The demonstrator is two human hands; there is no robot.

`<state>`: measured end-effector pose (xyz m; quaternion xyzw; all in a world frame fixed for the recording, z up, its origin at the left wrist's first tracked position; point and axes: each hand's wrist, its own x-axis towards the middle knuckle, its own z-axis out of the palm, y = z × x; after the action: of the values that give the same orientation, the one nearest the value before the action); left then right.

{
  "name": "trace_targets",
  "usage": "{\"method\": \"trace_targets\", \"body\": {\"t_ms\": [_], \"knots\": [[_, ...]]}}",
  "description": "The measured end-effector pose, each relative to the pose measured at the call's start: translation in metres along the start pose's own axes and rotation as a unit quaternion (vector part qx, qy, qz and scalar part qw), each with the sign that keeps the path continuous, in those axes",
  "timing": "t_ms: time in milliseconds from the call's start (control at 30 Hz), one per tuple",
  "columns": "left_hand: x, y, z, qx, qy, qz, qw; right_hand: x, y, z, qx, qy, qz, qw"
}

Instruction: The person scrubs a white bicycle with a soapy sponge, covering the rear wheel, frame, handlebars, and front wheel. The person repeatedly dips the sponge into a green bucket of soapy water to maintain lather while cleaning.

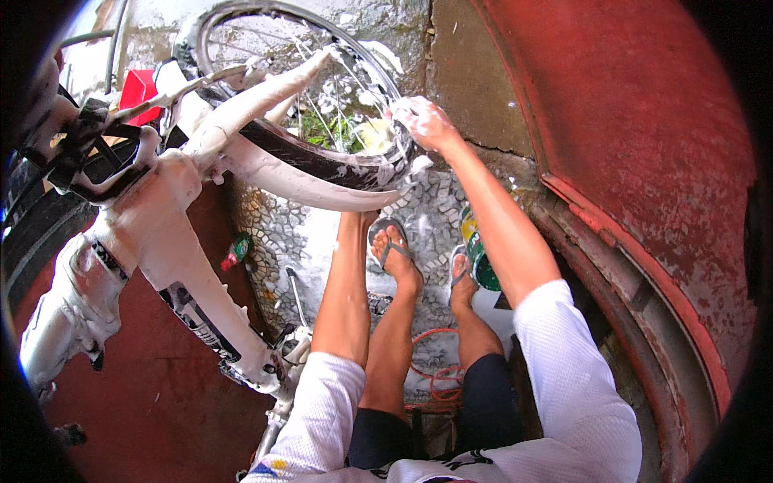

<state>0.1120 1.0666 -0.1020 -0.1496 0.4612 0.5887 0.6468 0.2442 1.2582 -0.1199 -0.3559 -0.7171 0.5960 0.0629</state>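
A foam-smeared white motorbike (161,189) fills the left side, its spoked front wheel (372,68) turned to the far middle. Soapy foam also coats the mudguard (310,181) over the near part of that wheel. My right hand (424,125), foam on its fingers, is closed round the tyre at the wheel's right edge. Close to those fingers, inside the rim, shows a pale yellow soft piece (373,135); whether I hold it cannot be made out. My left forearm (342,282) reaches under the mudguard, which hides my left hand and its fingers.
A curved red metal panel (636,121) rises on the right. My feet, in flip-flops (392,245), stand on wet, foamy pebbled paving (282,229). A green container (483,262) is beside my right foot. An orange cord (435,374) lies coiled between my legs. Something red (138,95) stands behind the motorbike.
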Motion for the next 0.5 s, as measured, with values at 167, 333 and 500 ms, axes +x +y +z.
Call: {"method": "trace_targets", "body": {"t_ms": [167,333,500], "knots": [[-0.006,-0.029,0.023,-0.041,0.012,0.011,0.999,0.007,0.052,0.019,-0.182,0.017,0.057,0.981],[0.027,0.004,-0.024,0.014,-0.057,0.056,0.997,-0.001,0.006,0.061,0.007,0.008,-0.014,1.000],[0.015,-0.013,-0.011,0.030,-0.043,0.034,0.998,0.011,0.007,0.021,-0.092,0.108,0.026,0.990]]}}
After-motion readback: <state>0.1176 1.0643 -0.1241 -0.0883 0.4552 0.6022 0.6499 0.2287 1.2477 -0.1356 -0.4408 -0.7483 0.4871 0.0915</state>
